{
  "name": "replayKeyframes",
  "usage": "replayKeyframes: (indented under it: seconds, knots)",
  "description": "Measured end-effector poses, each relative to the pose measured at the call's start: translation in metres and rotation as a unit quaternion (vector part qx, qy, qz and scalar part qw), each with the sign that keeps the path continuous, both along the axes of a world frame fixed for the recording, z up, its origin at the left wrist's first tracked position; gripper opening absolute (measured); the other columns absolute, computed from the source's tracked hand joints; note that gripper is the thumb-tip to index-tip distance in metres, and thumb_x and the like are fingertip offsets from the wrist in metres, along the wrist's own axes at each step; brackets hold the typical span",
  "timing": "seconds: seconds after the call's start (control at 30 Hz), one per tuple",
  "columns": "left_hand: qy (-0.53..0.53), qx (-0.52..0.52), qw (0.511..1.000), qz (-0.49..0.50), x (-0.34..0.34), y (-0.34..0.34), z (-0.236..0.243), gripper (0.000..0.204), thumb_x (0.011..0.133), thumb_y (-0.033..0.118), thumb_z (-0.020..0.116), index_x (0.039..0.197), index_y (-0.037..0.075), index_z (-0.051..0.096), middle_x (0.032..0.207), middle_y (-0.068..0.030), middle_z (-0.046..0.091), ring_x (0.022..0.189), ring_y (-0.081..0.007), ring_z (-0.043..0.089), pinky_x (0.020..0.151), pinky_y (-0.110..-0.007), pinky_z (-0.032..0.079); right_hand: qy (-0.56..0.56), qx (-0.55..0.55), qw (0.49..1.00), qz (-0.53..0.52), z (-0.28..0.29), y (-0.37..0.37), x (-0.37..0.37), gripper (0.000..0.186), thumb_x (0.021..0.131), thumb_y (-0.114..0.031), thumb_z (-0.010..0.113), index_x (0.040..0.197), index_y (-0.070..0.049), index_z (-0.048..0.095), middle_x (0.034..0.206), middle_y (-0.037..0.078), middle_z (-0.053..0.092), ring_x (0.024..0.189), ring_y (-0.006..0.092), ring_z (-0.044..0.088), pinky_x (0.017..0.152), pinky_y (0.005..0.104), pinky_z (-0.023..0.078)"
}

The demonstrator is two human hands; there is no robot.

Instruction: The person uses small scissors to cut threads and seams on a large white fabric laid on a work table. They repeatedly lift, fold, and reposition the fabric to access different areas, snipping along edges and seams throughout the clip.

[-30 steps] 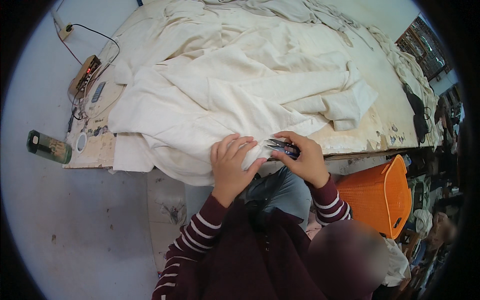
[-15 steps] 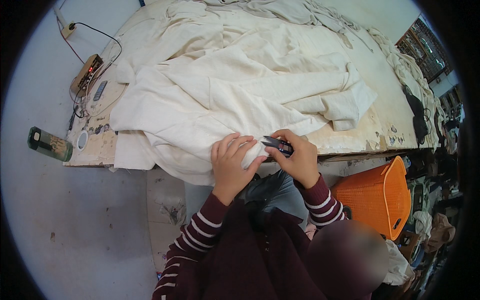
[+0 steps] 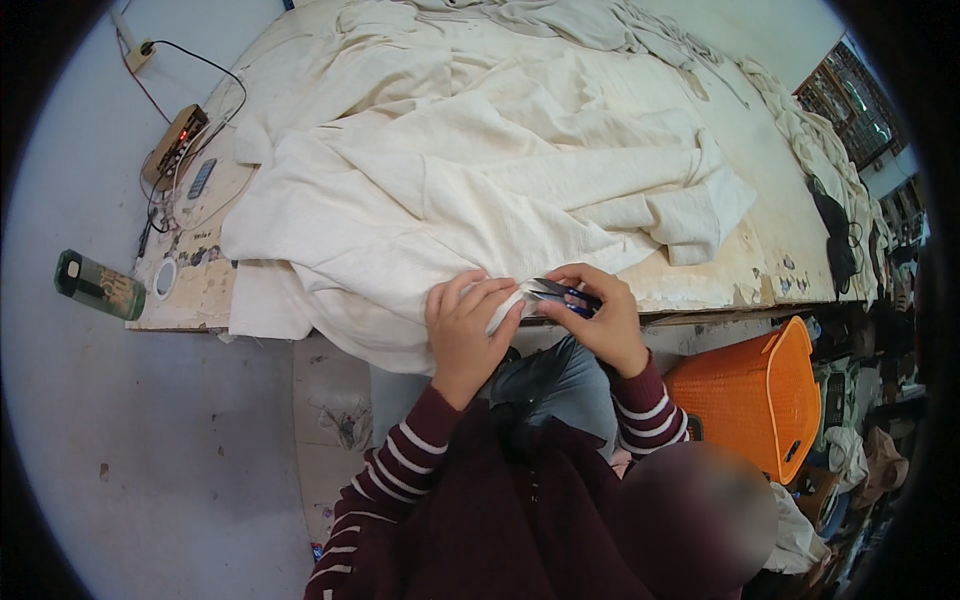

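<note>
- Hands at the table (image 3: 700,285) edge: left hand (image 3: 465,330) pinches the cream cloth (image 3: 450,200)
- right hand (image 3: 600,320) is closed around small blue snips (image 3: 560,294), blades touching the pinched fold

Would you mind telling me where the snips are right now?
In the head view, the snips are in the right hand at the table's near edge, touching the cream cloth pinched by the left hand.

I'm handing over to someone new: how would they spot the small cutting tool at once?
Start at the big worktable draped in cream cloth, then go to its near edge, where both hands meet. The thread snips sit in the right hand, beside the left hand pinching the cloth. They are the only dark, blue-handled metal thing against the pale fabric.
</note>
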State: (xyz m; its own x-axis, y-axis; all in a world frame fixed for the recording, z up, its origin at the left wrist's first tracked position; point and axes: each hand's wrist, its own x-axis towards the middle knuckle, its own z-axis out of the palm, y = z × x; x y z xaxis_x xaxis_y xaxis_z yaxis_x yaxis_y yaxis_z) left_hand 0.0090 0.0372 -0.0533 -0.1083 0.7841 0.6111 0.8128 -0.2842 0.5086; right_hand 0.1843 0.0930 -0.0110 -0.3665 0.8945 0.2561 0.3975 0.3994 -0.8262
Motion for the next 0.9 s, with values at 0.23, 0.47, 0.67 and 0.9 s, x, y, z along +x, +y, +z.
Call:
replayKeyframes:
  seconds: [0.23,0.47,0.67,0.9]
  knots:
    - [0.001,0.018,1.000,0.008,0.002,0.000,-0.001,0.018,0.081,0.023,0.069,0.095,0.013,0.071,0.100,0.0053,0.067,0.104,-0.0173,0.055,0.094,-0.036,0.034,-0.111,-0.025,0.993,-0.033,0.013,-0.002,0.008,0.032,0.073,-0.030,0.080,0.088,-0.007,0.065,0.069,0.008,0.068,0.061,0.0164,0.063,0.058,0.0272,0.047]
    - [0.000,0.018,1.000,0.001,0.001,0.000,-0.002,0.020,0.079,0.022,0.070,0.096,0.013,0.071,0.100,0.0052,0.067,0.103,-0.0169,0.056,0.093,-0.036,0.035,-0.165,-0.014,0.986,0.004,0.021,0.002,-0.006,0.028,0.074,-0.027,0.079,0.086,-0.006,0.066,0.068,0.007,0.067,0.057,0.0152,0.061,0.056,0.0259,0.045]
    - [-0.001,0.023,1.000,0.006,0.002,-0.001,-0.002,0.019,0.078,0.022,0.070,0.095,0.013,0.071,0.100,0.0052,0.067,0.102,-0.0170,0.056,0.092,-0.035,0.035,-0.219,0.053,0.974,0.001,0.033,0.003,-0.005,0.027,0.074,-0.030,0.078,0.083,-0.008,0.067,0.065,0.008,0.064,0.056,0.0212,0.061,0.055,0.0285,0.045]
    - [-0.008,0.027,1.000,0.006,0.002,-0.001,-0.001,0.019,0.078,0.022,0.070,0.094,0.012,0.071,0.099,0.0046,0.067,0.101,-0.0171,0.056,0.091,-0.035,0.036,-0.209,0.038,0.977,0.012,0.032,0.004,-0.007,0.029,0.075,-0.036,0.075,0.085,-0.011,0.067,0.065,0.008,0.065,0.064,0.0282,0.065,0.057,0.0357,0.048]
